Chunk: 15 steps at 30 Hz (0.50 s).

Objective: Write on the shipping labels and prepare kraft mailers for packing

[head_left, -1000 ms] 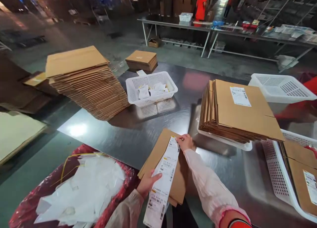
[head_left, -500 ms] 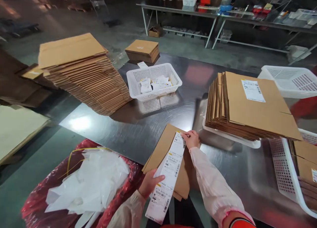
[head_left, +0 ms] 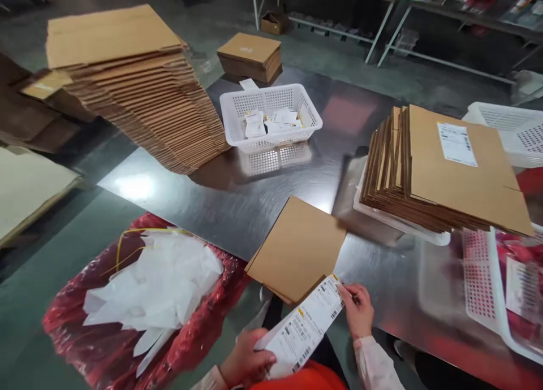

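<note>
Pulling back: the label strip [head_left: 303, 325] has left the flat carton [head_left: 299, 248] on the desk [head_left: 263, 209], with left hand [head_left: 250, 359] and right hand [head_left: 358, 310] each pinching an end near the body. Carton face bare, nothing stuck yet.

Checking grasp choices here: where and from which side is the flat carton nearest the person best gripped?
Take the flattened carton at its near corner, coming from the person's side. It lies flat on the steel table, so nothing offers from above, but that corner seems to overhang the table edge, leaving room for fingers beneath and a thumb on top.
</note>
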### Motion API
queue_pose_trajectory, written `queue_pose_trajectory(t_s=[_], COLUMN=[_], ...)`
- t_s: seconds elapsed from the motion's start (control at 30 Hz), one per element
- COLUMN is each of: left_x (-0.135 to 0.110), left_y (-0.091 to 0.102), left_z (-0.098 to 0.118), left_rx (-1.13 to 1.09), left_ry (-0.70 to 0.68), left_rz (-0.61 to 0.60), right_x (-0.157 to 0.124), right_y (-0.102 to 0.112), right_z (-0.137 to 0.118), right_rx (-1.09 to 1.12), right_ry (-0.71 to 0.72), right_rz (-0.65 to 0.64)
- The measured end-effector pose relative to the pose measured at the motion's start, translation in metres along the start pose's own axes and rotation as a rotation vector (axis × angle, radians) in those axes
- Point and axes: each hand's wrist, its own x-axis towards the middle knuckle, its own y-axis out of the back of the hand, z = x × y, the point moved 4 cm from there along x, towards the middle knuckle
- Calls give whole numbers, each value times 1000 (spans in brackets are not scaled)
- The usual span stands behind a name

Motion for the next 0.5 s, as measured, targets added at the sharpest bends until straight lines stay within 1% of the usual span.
queue_pose_trajectory(t_s=[0.07, 0.13, 0.23, 0.33, 0.4, 0.5], left_x=[-6, -10, -12, -11, -8, -1], left_y=[-1, 3, 15, 28, 34, 39], left_z=[-6, -8, -8, -10, -12, -13], left_rx=[-65, -144, -207, -278, -330, -340], left_ry=[49, 43, -47, -108, -132, -137], left_rz=[12, 44, 75, 110, 148, 183], right_x=[1, 8, 23, 34, 38, 43], right_y=[-5, -20, -56, -91, -107, -119], right_z=[-7, -22, -53, -77, -86, -87], right_rx=[-15, -31, -59, -111, -160, -232], right_ry=[29, 96, 220, 286, 299, 315], right_rz=[-3, -19, -78, -115, -131, -142])
